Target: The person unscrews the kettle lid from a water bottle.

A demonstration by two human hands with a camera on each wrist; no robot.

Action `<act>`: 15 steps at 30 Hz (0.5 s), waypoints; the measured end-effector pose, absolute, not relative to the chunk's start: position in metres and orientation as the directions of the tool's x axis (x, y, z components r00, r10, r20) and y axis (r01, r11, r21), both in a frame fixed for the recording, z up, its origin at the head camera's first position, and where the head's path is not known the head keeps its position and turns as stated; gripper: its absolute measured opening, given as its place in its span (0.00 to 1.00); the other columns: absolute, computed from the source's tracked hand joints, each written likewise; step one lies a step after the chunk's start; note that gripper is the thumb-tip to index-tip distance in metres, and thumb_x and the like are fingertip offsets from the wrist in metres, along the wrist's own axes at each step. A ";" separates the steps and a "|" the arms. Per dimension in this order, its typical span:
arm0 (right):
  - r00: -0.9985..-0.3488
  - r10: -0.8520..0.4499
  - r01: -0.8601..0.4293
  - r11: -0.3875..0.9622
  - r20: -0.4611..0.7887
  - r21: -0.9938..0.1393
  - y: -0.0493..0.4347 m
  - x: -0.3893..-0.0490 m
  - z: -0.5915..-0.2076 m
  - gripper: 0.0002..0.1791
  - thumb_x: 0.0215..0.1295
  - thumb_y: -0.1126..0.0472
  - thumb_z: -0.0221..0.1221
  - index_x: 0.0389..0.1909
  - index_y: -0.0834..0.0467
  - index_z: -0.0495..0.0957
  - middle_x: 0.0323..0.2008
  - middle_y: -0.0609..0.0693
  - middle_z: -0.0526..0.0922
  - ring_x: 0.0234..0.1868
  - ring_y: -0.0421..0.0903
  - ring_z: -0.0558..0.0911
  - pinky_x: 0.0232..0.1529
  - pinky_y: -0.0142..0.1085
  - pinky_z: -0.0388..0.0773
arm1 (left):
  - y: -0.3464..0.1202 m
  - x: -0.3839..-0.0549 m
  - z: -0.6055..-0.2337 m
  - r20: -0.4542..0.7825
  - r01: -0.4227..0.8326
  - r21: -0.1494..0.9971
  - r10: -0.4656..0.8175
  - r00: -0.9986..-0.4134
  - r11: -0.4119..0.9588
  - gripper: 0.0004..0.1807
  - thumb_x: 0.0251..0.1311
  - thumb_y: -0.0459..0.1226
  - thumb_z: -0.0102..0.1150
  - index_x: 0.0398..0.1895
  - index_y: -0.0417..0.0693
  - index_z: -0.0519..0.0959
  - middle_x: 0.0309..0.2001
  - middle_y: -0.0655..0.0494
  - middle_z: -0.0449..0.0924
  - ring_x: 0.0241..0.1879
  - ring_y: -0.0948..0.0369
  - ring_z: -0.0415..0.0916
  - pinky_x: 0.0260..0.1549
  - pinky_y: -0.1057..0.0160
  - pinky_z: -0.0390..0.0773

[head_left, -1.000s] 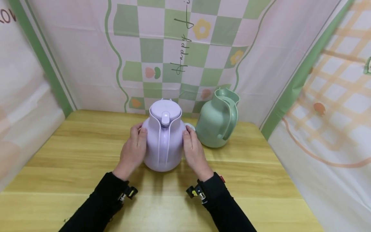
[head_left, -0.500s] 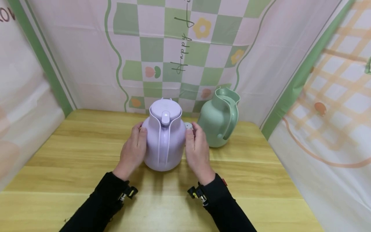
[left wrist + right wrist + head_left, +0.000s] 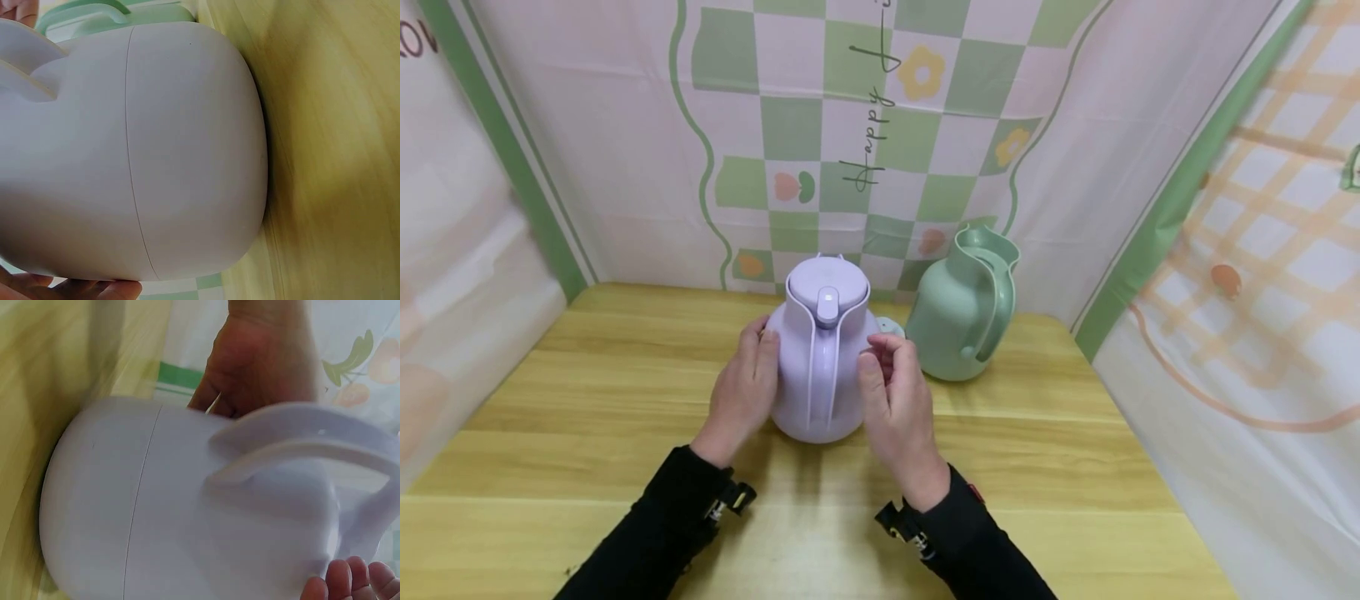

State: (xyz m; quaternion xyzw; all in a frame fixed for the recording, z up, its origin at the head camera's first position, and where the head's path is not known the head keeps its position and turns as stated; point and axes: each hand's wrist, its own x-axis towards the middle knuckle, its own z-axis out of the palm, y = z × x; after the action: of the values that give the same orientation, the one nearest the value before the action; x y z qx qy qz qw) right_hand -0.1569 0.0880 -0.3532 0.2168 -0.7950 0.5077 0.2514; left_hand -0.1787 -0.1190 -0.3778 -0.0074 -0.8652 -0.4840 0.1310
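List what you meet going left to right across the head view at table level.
Left hand → purple jug → right hand → green jug. The small pale round thing between the jugs overlaps too much to place.

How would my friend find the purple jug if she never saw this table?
Look at the wooden table with the checkered cloth hanging behind it. Near the middle stands the purple jug, with the left hand resting on one side and the right hand at the other. Its neighbour, the green jug, stands behind it to the right; only the purple one has a lid with a button on top.
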 end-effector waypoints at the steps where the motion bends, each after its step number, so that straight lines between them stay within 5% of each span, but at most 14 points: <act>1: -0.786 -0.100 -0.596 0.384 0.610 -0.705 0.087 -0.155 -0.353 0.21 0.84 0.49 0.47 0.61 0.62 0.72 0.47 0.54 0.80 0.44 0.44 0.79 0.46 0.36 0.79 | -0.119 -0.179 -0.378 0.233 0.139 0.836 -0.113 -0.966 0.531 0.40 0.81 0.60 0.21 0.83 0.45 0.53 0.76 0.38 0.64 0.72 0.38 0.67 0.68 0.34 0.66; 15: -0.814 -0.166 -0.578 0.334 0.557 -0.745 0.073 -0.145 -0.357 0.22 0.83 0.47 0.49 0.62 0.60 0.71 0.48 0.52 0.80 0.43 0.43 0.79 0.44 0.36 0.81 | -0.119 -0.178 -0.378 0.234 0.140 0.838 -0.115 -0.965 0.528 0.39 0.81 0.60 0.21 0.82 0.45 0.53 0.75 0.38 0.66 0.71 0.39 0.69 0.66 0.35 0.69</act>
State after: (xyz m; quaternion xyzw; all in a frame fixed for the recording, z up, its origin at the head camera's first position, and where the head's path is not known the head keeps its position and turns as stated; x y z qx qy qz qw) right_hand -0.1447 0.0731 -0.3567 0.2344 -0.7932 0.5271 0.1951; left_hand -0.1783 -0.1187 -0.3785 -0.0074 -0.8640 -0.4860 0.1312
